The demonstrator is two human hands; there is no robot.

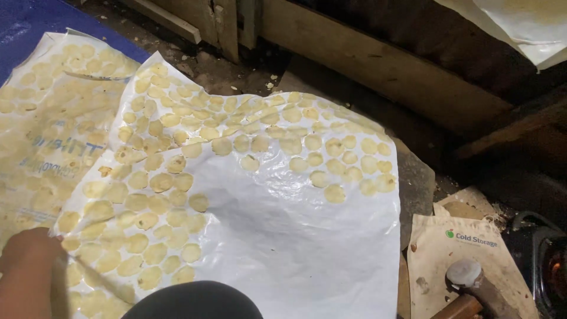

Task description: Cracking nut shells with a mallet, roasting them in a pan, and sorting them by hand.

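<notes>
**Round slices laid out on a white sheet**

The left hand (pixel 26 260) rests at the near left edge of the white plastic sheet (pixel 295 236). I cannot tell if its grip is spread or pinching. Pale round slices (pixel 159 183) cover the sheet's left and far parts. A hammer (pixel 466 289) lies right of the sheet. A second sheet (pixel 41 136) lies farther left.

White plastic sheet (pixel 295 236) spread flat, pale round slices (pixel 159 183) laid in rows across it
</notes>
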